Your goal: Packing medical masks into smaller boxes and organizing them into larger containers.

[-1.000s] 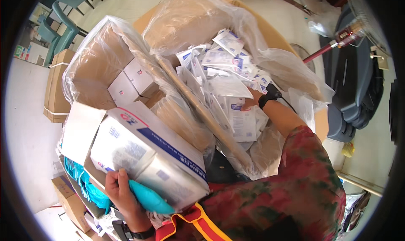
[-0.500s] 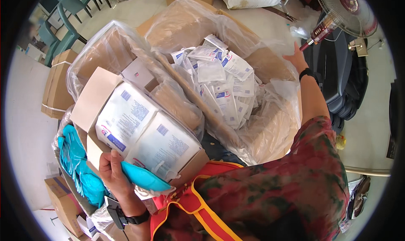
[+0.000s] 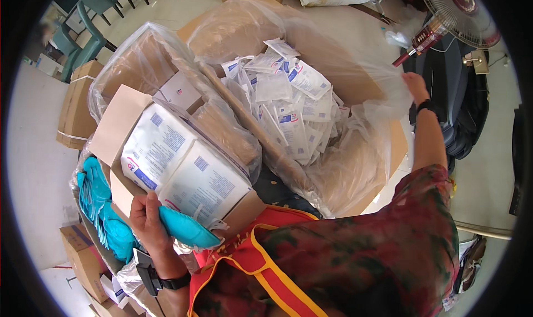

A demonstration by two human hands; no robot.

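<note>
My left hand [image 3: 149, 220] is closed on a teal cup-shaped face mask [image 3: 187, 228] with white straps, against the near side of a small open carton [image 3: 123, 120]. Inside that carton stand white printed packets [image 3: 197, 175] in two stacks. Far out to the right, my right hand [image 3: 415, 87] is closed on the edge of a clear plastic liner [image 3: 363, 67]. The liner stretches from my fingers over the side of a large cardboard box [image 3: 395, 145]. A loose heap of white-and-blue sealed packets [image 3: 308, 81] lies in this box.
Left of the large box is another lined carton with a white box [image 3: 180, 92] in it. Teal masks [image 3: 105, 206] are piled at the lower left. A fan [image 3: 458, 11] and a black chair [image 3: 447, 89] stand at the right, and green chairs [image 3: 83, 45] at the far left.
My right hand has closed on the liner and moved to the right and slightly down, pulling the plastic outward. Before, its fingers were spread. My left hand still holds the mask at the carton.
</note>
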